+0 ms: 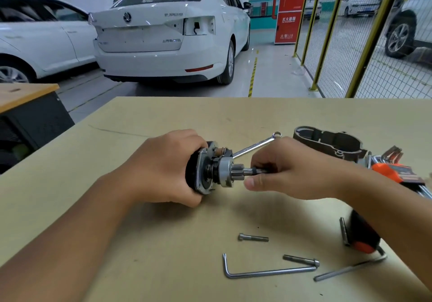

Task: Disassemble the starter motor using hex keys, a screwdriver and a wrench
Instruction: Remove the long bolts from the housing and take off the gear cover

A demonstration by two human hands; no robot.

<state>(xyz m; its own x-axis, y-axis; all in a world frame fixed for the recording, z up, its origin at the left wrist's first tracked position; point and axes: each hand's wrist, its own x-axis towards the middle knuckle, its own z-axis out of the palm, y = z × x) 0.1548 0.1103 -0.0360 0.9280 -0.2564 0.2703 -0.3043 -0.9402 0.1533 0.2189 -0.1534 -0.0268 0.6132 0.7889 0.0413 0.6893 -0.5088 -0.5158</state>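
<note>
Beige worktop (163, 243): carries starter motor (205, 168), about mid-surface.
Motor axis: roughly horizontal, pinion shaft (252, 170) pointing right.
Left hand (163, 168): fingers curled round the black motor body, clamped.
Right hand (292, 171): fingers and thumb closed on the shaft end.
Wrench (254, 146): behind motor, ring end up-right; contact with motor unclear.
Housing (327, 144): off, lying far right.
Foreground: hex key (268, 272), two bolts (253, 238) (301, 260), apart from motor.
</note>
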